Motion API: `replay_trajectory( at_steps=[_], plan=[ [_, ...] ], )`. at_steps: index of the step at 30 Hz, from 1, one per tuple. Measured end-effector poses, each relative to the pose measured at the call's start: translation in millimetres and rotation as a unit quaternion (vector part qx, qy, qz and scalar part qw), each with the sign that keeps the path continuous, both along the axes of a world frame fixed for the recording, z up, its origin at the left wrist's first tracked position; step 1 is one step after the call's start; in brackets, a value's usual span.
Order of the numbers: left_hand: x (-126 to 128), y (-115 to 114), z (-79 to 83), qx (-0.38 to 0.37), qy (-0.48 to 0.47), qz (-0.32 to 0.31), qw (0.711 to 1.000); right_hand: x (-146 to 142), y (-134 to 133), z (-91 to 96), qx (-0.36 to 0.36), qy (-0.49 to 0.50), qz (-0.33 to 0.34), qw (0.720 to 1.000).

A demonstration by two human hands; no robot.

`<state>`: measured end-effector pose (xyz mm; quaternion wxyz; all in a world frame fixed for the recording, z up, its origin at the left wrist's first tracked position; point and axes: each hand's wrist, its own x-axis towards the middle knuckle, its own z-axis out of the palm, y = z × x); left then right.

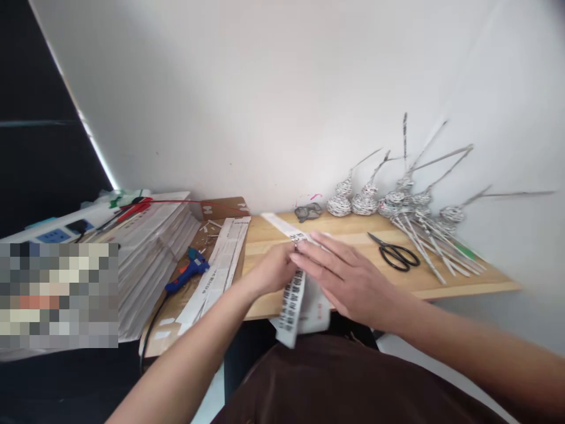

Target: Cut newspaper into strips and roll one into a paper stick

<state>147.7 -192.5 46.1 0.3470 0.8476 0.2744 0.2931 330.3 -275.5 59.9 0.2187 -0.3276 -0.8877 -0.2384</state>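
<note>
Newspaper strip [292, 300] lies across the front edge of the worktop [459, 275], near its front left corner; one end points toward the back edge and the other end hangs down over the front edge above the lap of the person. Both hands are on this newspaper strip. The left hand [273, 268] comes from the left side with its fingers curled against the paper. Its fingertips are partly covered by the other hand, so I cannot tell if its grip really pinches the paper or only touches it. The right hand [348, 275] lies flat on the strip with all fingers stretched and spread; its grip is fully open and it holds nothing, it only presses on the paper. Black scissors [396, 255] lie on the worktop just to the right of the right hand, apart from it. Along the back edge stand several paper gourds [353, 201] against the wall, and a bundle of paper sticks [435, 247] lies at the right back corner, beside the scissors. At the left edge a sheet of cardboard [223, 208] carries a blue glue gun [188, 271] and some long paper strips [223, 259]. Further left there is a stack of newspapers [152, 250], with a power strip [55, 234] on it.
</note>
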Motion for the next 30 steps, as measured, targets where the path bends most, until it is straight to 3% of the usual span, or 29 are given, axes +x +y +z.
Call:
replay_trajectory(
  at_steps=[3,5,8,11,13,15,17,19,22,26,28,30],
  plan=[
    [-6.9,-0.3,50.8,0.083,0.206,-0.069,0.973,-0.5,8.1,42.4,-0.005,-0.03,-0.058,0.998],
    [-9.4,-3.6,74.5,0.088,0.317,-0.088,0.94,3.8,15.4,61.2,-0.028,-0.043,-0.063,0.997],
    [-21.3,-3.2,94.0,0.056,0.368,-0.117,0.921,19.7,25.5,80.7,-0.119,-0.049,-0.06,0.99],
    [-47.1,9.8,98.0,0.03,0.392,-0.076,0.916,45.2,36.6,88.7,-0.279,0.002,-0.117,0.953],
    [-65.8,24.7,90.4,0.01,0.416,-0.035,0.909,63.0,47.8,80.2,-0.413,0.052,-0.153,0.896],
    [-78.8,42.6,71.8,-0.022,0.432,-0.005,0.902,77.1,62.7,56.4,-0.511,0.101,-0.152,0.84],
    [-83.7,60.6,42.9,-0.046,0.442,0.008,0.896,85.7,78.9,20.6,-0.533,0.11,-0.155,0.824],
    [-82.5,74.3,9.7,-0.052,0.483,0.002,0.874,89.4,92.4,-18.3,-0.496,0.089,-0.168,0.847],
    [-77.3,76.0,-30.3,-0.03,0.498,0.066,0.864,91.8,100.2,-60.8,-0.446,0.078,-0.187,0.872],
    [-69.5,37.4,-50.8,0.134,0.442,0.17,0.871,92.2,84.2,-75.4,-0.357,0.095,-0.197,0.908],
    [-63.8,9.7,-57.5,0.216,0.365,0.148,0.893,87.9,67.2,-76.0,-0.298,0.093,-0.146,0.939],
    [-57.5,-14.6,-68.2,0.227,0.308,0.076,0.921,80.7,47.6,-80.3,-0.287,0.082,-0.084,0.951]
  ],
)
